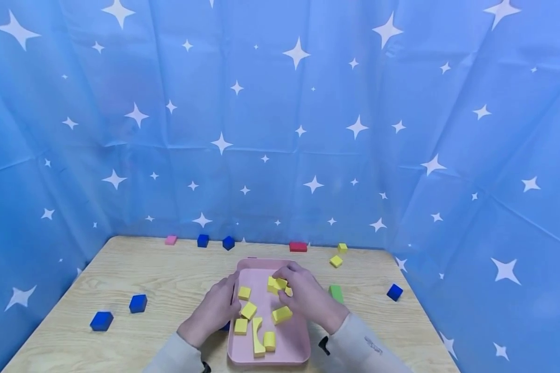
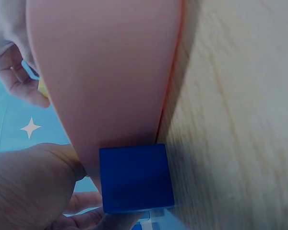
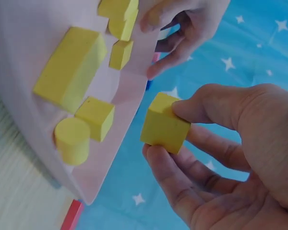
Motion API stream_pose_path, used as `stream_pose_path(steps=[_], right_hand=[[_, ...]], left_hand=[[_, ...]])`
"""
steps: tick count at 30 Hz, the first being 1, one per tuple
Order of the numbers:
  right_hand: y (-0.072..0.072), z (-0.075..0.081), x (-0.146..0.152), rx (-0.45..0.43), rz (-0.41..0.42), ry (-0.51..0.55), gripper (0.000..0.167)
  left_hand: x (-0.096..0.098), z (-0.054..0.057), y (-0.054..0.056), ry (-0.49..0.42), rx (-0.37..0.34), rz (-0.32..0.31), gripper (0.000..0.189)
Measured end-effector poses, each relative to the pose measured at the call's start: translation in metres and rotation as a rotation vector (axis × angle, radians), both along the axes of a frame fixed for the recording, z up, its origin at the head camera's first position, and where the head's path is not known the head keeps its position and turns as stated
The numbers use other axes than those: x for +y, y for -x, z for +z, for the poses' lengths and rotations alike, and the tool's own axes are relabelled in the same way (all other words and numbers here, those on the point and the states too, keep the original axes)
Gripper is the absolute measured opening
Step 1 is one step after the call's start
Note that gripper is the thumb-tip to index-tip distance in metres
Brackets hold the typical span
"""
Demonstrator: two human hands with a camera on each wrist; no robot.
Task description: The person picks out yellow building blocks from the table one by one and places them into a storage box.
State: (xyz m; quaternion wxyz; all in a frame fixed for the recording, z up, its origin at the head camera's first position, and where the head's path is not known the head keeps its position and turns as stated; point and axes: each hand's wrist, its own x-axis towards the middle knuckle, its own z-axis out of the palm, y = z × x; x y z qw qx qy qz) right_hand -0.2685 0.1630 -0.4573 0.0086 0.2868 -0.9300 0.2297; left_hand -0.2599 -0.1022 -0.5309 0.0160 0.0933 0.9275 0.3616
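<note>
My right hand (image 1: 305, 295) pinches a yellow cube (image 3: 165, 122) between thumb and fingertips, above the far right part of the pink tray (image 1: 261, 280). Along the tray's left side my left hand (image 1: 219, 305) holds the rim, thumb at the inner edge and fingers outside. Inside the tray lie several yellow blocks: cubes, a cylinder (image 1: 269, 341), an arch-shaped block (image 1: 257, 336) and a longer block (image 1: 282, 315). Some yellow pieces near the right hand are partly hidden by it. A blue block (image 2: 137, 179) stands close against the tray's outer left wall.
Two blue blocks (image 1: 101, 321) lie at the table's left. Along the back edge are a pink block (image 1: 170, 240), two blue cubes (image 1: 203, 240) and a red block (image 1: 298, 247). Two yellow cubes (image 1: 336, 261), a green block (image 1: 336, 293) and a blue cube (image 1: 394, 292) lie right.
</note>
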Motion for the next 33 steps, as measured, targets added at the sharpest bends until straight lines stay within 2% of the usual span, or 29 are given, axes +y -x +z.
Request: stream_pose_path(steps=[4, 11, 22, 26, 33], right_hand=[[0.002, 0.004, -0.009, -0.009, 0.029, -0.018, 0.032], [0.006, 0.0, -0.023, 0.026, 0.088, -0.067, 0.03], [0.015, -0.005, -0.044, -0.083, 0.042, -0.137, 0.039], [0.018, -0.006, -0.051, -0.106, 0.022, -0.133, 0.039], [0.023, -0.01, -0.057, -0.129, 0.047, -0.107, 0.039]], left_hand=[[0.002, 0.001, 0.001, 0.008, -0.001, 0.0, 0.079], [0.001, 0.001, 0.001, 0.016, 0.01, -0.012, 0.08], [-0.003, -0.001, 0.001, 0.007, 0.047, -0.023, 0.077], [-0.004, -0.001, 0.002, 0.004, 0.045, -0.033, 0.078], [-0.002, -0.001, 0.001, -0.002, 0.044, -0.049, 0.077]])
